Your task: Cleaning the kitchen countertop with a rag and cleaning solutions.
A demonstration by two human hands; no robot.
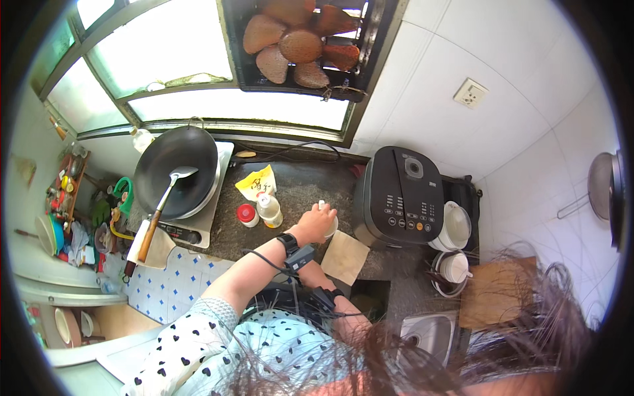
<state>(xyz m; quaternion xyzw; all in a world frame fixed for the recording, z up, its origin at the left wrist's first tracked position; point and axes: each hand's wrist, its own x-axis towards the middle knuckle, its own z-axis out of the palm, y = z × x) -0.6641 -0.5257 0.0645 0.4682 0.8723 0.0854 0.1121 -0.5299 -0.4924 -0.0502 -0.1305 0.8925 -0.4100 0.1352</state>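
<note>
My left hand (pixel 315 223) reaches over the counter (pixel 302 173) with its fingers closed over a small white cup (pixel 332 228). A white stub, perhaps a handle, sticks up past the fingertips. Below the left forearm is my right hand (pixel 313 273), partly covered by that arm and the wrist gear; its fingers are hidden. A beige folded cloth (pixel 345 257) lies beside it near the counter's front edge. Left of the cup stand a clear bottle with a white cap (pixel 270 212) and a red-lidded jar (pixel 247 216). Behind them lies a yellow packet (pixel 257 184) bearing writing.
A wok (pixel 173 153) holding a wooden-handled spatula (pixel 159 213) sits on an induction cooker (pixel 203 239) at left. Rightward are a black rice cooker (pixel 396 198), white bowls (pixel 451 226), a wooden board (pixel 495 292) and a steel sink (pixel 404 329). A cable (pixel 317 143) runs along the back.
</note>
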